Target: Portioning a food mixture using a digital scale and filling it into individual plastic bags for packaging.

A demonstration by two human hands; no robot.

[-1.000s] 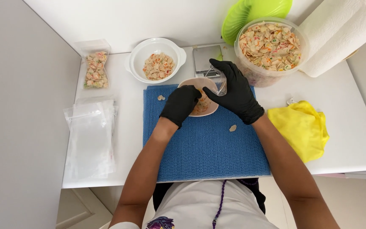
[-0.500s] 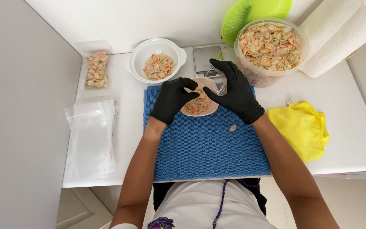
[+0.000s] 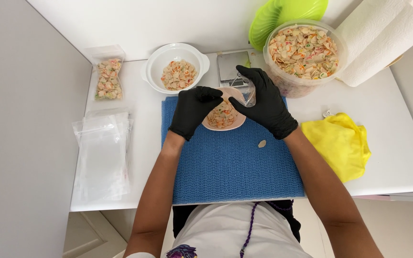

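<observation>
Both my hands wear black gloves and meet over a small pink bowl [image 3: 224,119] of shell-shaped pasta on a blue mat [image 3: 230,165]. My left hand [image 3: 193,110] is curled at the bowl's left rim, fingers closed near the pasta; whether it holds any is hidden. My right hand [image 3: 264,102] grips a small clear plastic bag [image 3: 248,93] just above the bowl's right side. One loose pasta shell [image 3: 262,143] lies on the mat.
A white bowl [image 3: 176,59] of pasta and a filled bag [image 3: 108,79] sit at the back left. Empty clear bags [image 3: 102,153] lie left. A small scale [image 3: 233,64], a large pasta tub [image 3: 304,50], green lids [image 3: 283,14], paper towel rolls [image 3: 383,36] and yellow cloth [image 3: 340,143] stand right.
My left hand has lifted from inside the pink bowl to its left rim, uncovering the pasta. My right hand stays on the clear bag.
</observation>
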